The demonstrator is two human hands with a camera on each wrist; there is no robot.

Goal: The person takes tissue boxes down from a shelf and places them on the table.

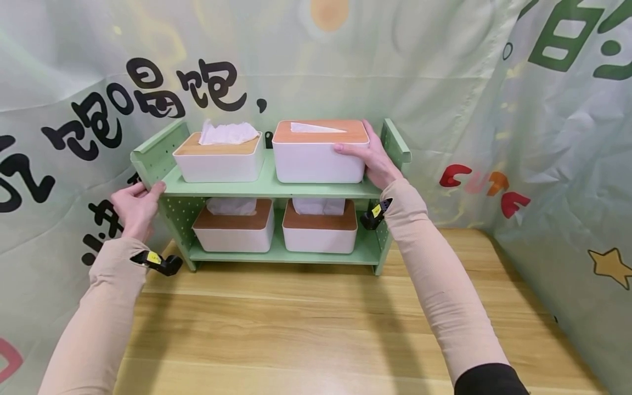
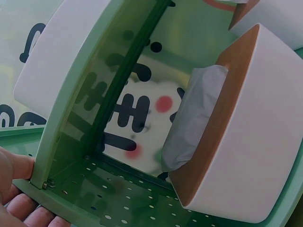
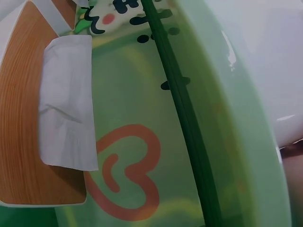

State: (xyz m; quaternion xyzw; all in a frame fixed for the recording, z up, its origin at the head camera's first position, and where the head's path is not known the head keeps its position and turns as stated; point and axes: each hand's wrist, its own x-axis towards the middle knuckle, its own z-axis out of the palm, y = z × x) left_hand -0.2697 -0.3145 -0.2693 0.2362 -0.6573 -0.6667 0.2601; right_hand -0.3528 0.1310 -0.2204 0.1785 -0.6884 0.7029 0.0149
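A green two-tier shelf [image 1: 276,189] holds white tissue boxes with wood-look lids. My right hand [image 1: 376,159] grips the right end of the upper right box [image 1: 321,163], thumb on its front face and fingers round the far side. At the shelf's left side, my left hand [image 1: 137,207] pinches the edge of the upper board; the left wrist view shows that hand [image 2: 21,194] with thumb and fingers on either side of the green rim [image 2: 52,201]. The upper left box [image 1: 219,167] stands apart from both hands.
Below, on the lower board [image 1: 281,256], are a left box [image 1: 234,240] and a right box [image 1: 320,240], tissue standing out of each. The shelf stands on a wooden table [image 1: 276,323], with a printed cloth [image 1: 444,99] behind and at both sides.
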